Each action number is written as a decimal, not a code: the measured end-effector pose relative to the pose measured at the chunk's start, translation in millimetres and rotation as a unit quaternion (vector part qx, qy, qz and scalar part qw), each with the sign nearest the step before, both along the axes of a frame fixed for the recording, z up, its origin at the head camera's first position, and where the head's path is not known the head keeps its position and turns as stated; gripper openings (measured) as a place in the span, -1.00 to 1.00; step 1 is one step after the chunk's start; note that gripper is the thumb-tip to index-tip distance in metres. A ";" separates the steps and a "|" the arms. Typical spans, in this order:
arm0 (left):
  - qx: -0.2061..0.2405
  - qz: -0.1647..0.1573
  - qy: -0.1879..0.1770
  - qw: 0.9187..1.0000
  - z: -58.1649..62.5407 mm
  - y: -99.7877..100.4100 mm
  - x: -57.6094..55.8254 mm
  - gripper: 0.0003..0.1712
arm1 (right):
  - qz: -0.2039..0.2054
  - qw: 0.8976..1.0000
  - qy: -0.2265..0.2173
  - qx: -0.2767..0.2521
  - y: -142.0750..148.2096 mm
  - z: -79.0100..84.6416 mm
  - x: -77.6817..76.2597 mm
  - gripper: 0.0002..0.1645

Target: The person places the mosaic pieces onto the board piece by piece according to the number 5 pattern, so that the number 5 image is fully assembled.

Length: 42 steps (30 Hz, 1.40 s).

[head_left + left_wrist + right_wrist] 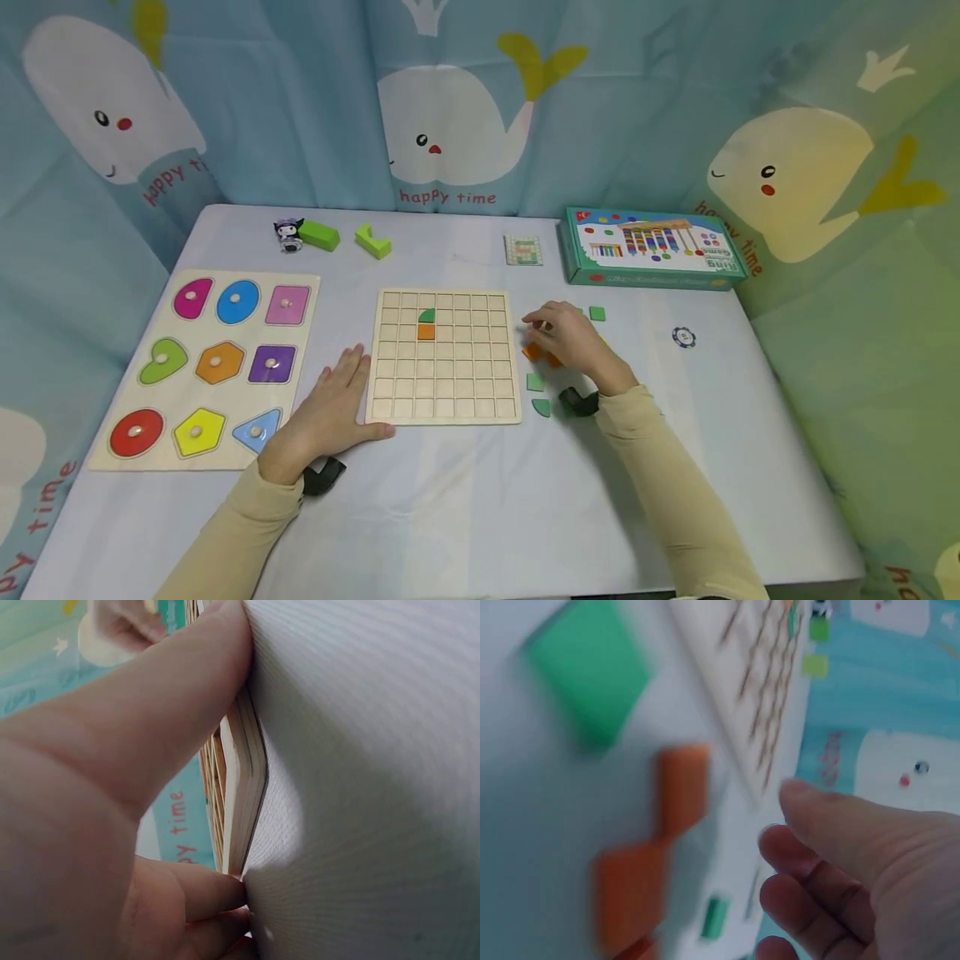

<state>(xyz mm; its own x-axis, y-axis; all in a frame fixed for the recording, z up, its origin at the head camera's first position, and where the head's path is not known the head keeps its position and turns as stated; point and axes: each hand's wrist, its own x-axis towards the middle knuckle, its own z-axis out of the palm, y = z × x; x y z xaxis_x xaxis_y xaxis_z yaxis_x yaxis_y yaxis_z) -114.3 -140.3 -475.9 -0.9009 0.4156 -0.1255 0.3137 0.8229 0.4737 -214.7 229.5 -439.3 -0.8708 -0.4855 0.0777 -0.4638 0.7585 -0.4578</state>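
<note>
A wooden grid board [465, 367] lies flat in front of me, with a green quarter-round tile [427, 316] and an orange square tile [426, 332] in its cells. At its left edge rests my left hand [330, 408], fingers extended, thumb by the near corner. My right hand [566, 337] hovers right of the board over orange tiles [532, 352], partly hiding them. In the right wrist view its fingers [786, 900] are loosely bent, with nothing seen between thumb and fingers. Near it lie a green square tile [535, 382] and another green quarter-round tile [542, 407].
A knobbed shape puzzle [198, 329] lies on the left. Along the back are a small figurine [288, 236], a green block [320, 235], a notched green block [373, 242], a pattern card [523, 250] and a game box [652, 250]. A round token [684, 337] lies far right.
</note>
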 end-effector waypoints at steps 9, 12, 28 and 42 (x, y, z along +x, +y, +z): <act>0.000 0.001 -0.001 1.000 0.1 -1.0 0.9 0.32 | 0.037 0.999 -0.026 0.025 21.8 -11.4 10.5 -0.62; -0.001 -0.001 0.000 1.000 -0.3 -0.5 -0.5 0.32 | 0.032 0.999 -0.009 0.042 19.2 -14.1 9.8 -0.66; 0.001 0.000 0.001 1.000 -0.7 -0.7 -1.6 0.33 | 0.001 1.000 -0.010 -0.028 -36.0 -8.8 1.9 -0.71; -0.005 0.004 -0.002 1.000 0.1 -0.8 -1.6 0.32 | 0.059 0.997 0.035 0.029 -123.4 -12.0 7.4 -0.70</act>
<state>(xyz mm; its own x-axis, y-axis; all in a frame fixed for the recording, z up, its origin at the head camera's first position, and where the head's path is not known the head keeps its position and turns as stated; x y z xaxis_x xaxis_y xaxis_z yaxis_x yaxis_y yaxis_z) -115.9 -141.1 -475.9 -0.9033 0.4076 -0.1341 0.3053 0.8301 0.4665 -207.4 106.2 -451.4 -0.8010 -0.5896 0.1041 -0.5802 0.7216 -0.3777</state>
